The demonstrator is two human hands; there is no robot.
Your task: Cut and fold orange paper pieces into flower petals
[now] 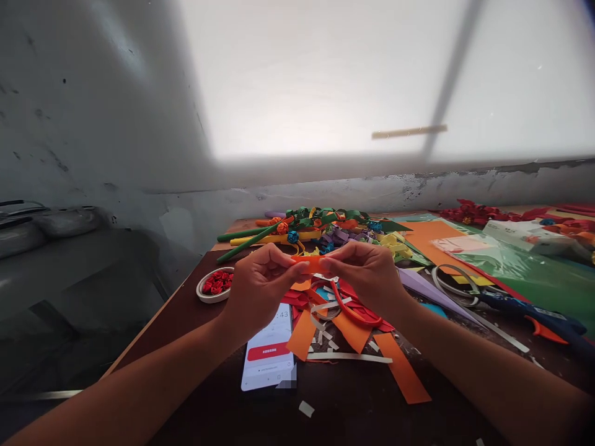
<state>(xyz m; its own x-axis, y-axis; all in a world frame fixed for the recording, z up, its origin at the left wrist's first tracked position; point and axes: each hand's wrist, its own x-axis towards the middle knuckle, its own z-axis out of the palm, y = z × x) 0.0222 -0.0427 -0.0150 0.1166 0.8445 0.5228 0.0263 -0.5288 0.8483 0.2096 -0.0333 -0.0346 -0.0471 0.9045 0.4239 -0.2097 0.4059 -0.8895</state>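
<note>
Your left hand (pixel 260 282) and right hand (pixel 367 275) meet above the worktop (pixel 195 310), fingers of both pinched on a small orange paper strip (pixel 310 262) held between them — not yet rolled up, as far as I can judge. Finished paper flowers on stems (pixel 288 229) lie at 12 o'clock, red rosettes fill a small dish (pixel 214 285) at 9 o'clock, and more cut orange strips (pixel 402 371) wait at 5 o'clock — so plenty remains.

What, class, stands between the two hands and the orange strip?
Nothing visible. The left hand and right hand both pinch the orange strip directly, held above the scissors and phone.
</note>
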